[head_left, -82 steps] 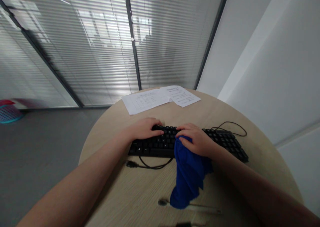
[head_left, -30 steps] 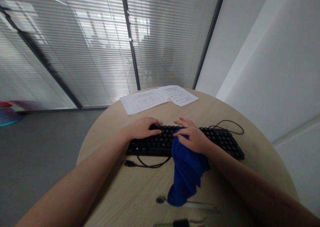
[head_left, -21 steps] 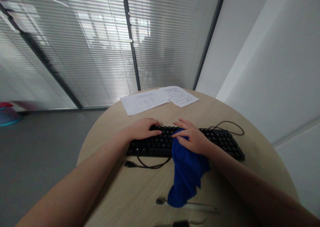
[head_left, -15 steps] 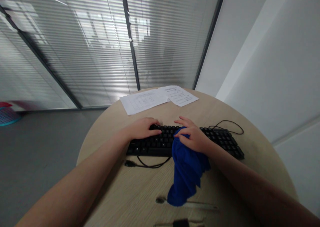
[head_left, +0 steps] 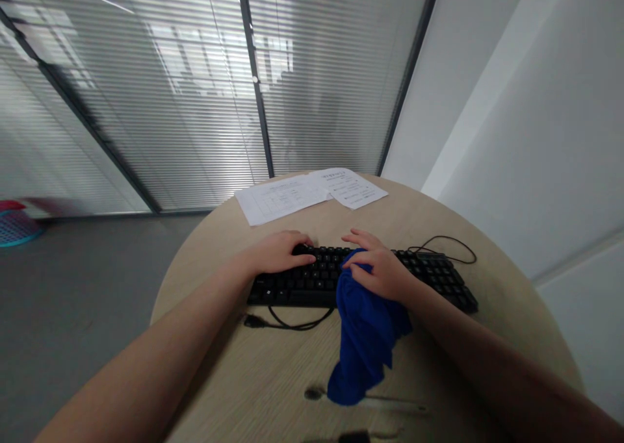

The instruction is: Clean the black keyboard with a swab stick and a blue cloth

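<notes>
A black keyboard (head_left: 312,297) lies across the table with both hands on it. My left hand (head_left: 277,251) grips its left part, thumb over the keys and fingers at the back edge. In my right hand (head_left: 383,271) is a blue cloth (head_left: 363,339), pinched and pressed against the keys right of the middle. The index finger points outward, away from the cloth. The cloth hangs over the keyboard's front edge and drapes down onto the table, covering part of a thin-handled tool (head_left: 394,404) with a dark, rounded end.
White printed sheets (head_left: 287,199) lie at the back of the round wooden table (head_left: 214,235). A cable with a plug (head_left: 256,321) lies before the keyboard; a cable loop (head_left: 461,238) is behind it. A dark object (head_left: 355,437) is cut off at the bottom. A basket (head_left: 17,225) stands on the floor.
Both hands and the cloth keep almost the same place on the keyboard. The whole view has shifted very slightly, leaving less of the dark object at the bottom edge in sight.
</notes>
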